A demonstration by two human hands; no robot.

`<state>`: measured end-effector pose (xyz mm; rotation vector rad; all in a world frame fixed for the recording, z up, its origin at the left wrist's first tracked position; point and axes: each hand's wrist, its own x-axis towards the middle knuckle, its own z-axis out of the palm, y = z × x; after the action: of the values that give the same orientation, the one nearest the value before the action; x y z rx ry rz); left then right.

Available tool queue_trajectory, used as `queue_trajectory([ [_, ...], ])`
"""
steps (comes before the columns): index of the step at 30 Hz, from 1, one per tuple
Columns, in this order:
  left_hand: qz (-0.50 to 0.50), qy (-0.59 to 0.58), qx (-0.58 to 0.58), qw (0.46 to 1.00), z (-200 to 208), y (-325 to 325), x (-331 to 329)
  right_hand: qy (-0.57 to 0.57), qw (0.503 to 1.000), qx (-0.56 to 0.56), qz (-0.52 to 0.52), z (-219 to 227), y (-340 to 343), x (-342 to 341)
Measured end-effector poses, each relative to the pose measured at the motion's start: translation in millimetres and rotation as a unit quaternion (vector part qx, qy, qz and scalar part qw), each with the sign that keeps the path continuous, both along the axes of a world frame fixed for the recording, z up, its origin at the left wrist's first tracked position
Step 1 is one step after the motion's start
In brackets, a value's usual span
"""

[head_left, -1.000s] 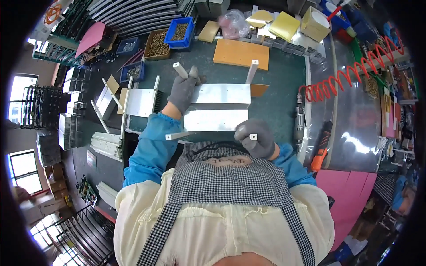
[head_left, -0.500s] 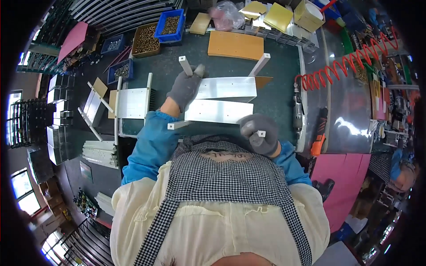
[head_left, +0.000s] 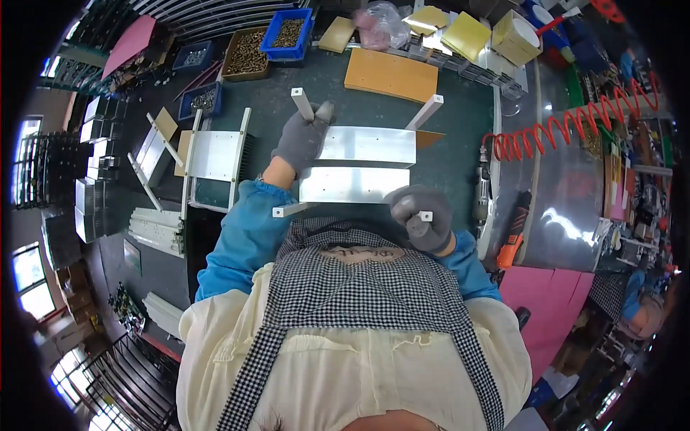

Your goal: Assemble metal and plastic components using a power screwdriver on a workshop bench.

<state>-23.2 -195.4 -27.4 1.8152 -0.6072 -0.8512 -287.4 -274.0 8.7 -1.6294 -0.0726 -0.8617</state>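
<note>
Two silvery aluminium panels lie side by side in front of me, a far panel (head_left: 368,145) and a near panel (head_left: 352,184), with a narrow gap between them. Pale square posts stick up around their corners: a far-left post (head_left: 302,105), a far-right post (head_left: 426,113) and a near-left post (head_left: 294,209). My left hand (head_left: 302,138), in a grey glove, is closed at the far-left post and the far panel's left end. My right hand (head_left: 422,214), gloved too, is closed around the near-right post, whose square end shows. Its fingers cover the near panel's right corner.
An orange-brown board (head_left: 390,74) lies at the back of the green table. Screw bins, among them a blue bin (head_left: 286,36), stand far left. Similar panels with rails (head_left: 215,156) lie left. An air screwdriver (head_left: 482,185) with a red coiled hose (head_left: 571,118) and an orange-black tool (head_left: 514,233) are right.
The two panels, angled to each other before with a wedge-shaped gap, now lie nearly parallel. Both hands keep their hold with little movement. The view has shifted slightly.
</note>
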Motion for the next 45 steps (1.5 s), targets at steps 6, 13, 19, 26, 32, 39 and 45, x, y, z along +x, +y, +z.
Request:
queue_trajectory([
  [6, 0.036, -0.051, -0.015, 0.998, 10, 0, -11, 0.004, 0.999, 0.047, -0.015, 0, -2, -5],
  [13, 0.036, -0.079, 0.007, 0.996, 14, -1, -12, 0.047, 0.997, 0.058, -0.006, 4, -3, -7],
  [19, 0.029, -0.142, 0.040, 0.989, 23, 0, -16, -0.014, 0.999, 0.015, -0.030, 42, -16, -2],
  [26, 0.021, -0.154, 0.036, 0.987, 22, 1, -15, 0.427, 0.888, 0.066, -0.156, 30, -58, -4],
  [32, 0.017, -0.146, 0.041, 0.988, 21, 3, -14, 0.463, 0.871, 0.114, -0.118, -14, -53, 3],
  [39, 0.002, -0.060, 0.064, 0.996, 31, 4, -12, 0.430, 0.876, 0.175, -0.132, -12, -45, 2],
  [45, -0.050, 0.043, 0.002, 0.998, 34, 50, 4, 0.437, 0.876, 0.149, -0.141, -20, -47, -1],
])
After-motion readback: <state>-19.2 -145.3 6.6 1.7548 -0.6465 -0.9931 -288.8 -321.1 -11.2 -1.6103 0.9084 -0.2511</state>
